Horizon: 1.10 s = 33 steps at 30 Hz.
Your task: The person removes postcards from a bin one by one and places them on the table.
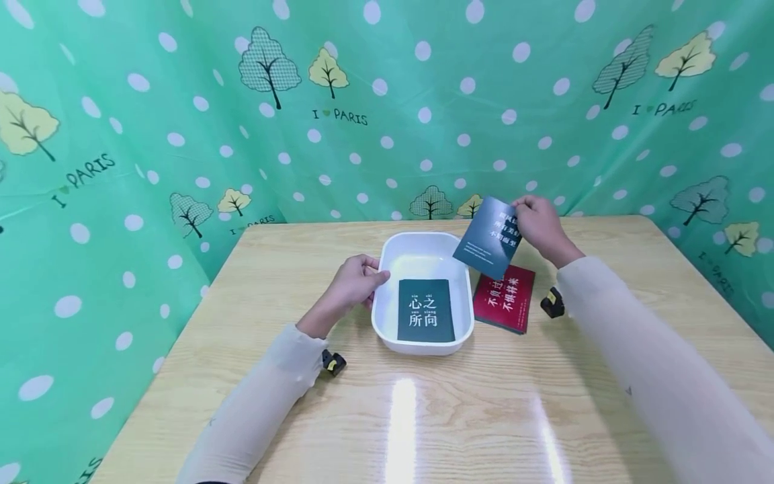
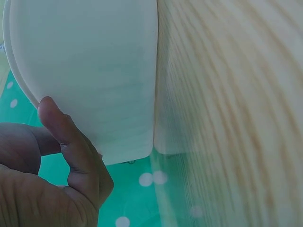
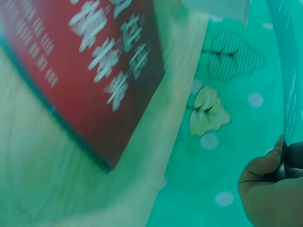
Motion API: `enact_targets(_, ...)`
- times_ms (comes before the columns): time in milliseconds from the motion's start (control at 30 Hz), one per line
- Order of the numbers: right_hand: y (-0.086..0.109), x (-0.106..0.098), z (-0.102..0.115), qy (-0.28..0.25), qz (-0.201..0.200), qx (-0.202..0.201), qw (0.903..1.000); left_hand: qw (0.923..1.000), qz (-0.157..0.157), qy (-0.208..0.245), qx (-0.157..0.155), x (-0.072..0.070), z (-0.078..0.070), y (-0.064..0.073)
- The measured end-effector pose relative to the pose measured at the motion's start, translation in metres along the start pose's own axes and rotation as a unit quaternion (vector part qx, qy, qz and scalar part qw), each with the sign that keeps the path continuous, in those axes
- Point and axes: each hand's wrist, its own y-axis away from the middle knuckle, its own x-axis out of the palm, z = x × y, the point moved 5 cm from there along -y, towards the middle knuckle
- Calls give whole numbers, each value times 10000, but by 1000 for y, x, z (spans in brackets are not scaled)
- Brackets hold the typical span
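Observation:
My right hand (image 1: 540,225) pinches a dark blue notebook (image 1: 488,236) with white lettering by its upper right edge. It hangs tilted over the right rim of a white plastic tub (image 1: 382,316). In the right wrist view, the held notebook (image 3: 287,71) shows edge-on between thumb and fingers. My left hand (image 1: 357,282) grips the tub's left rim, thumb on the edge. Inside the tub a dark green notebook (image 1: 426,329) lies flat, its lettering upright to me. Right of the tub lies a red notebook (image 1: 510,299) with a dark green edge showing under it; the held notebook overlaps its top in the head view.
The tub and the notebooks are on a light wooden table (image 1: 290,269). A green polka-dot curtain (image 1: 423,134) with printed trees hangs behind the table and along its sides. Small black devices sit at the left wrist (image 1: 334,363) and the right wrist (image 1: 553,304).

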Motion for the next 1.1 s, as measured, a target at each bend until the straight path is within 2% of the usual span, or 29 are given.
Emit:
enact_targets(233, 0, -11, -30, 341, 349, 327, 9983, 10000, -25, 7, 25, 0, 1, 0)
enact_targets(400, -1, -13, -48, 499, 905, 563, 9931, 10000, -35, 48, -13, -1, 1, -1)
enact_targets(600, 1, -9, -56, 757, 2047, 704, 9733, 10000, -39, 47, 4, -1, 2, 0)
enact_targets(800, 8, 0, -55, 845, 2769, 774, 9541, 10000, -49, 68, 24, -2, 1, 0)
enact_targets(900, 10, 5, -58, 940, 2969, 825, 9467, 10000, -40, 65, 21, -2, 2, 0)
enact_targets(1100, 13, 11, -63, 1668, 3036, 632, 9360, 10000, -38, 84, 18, -1, 2, -1)
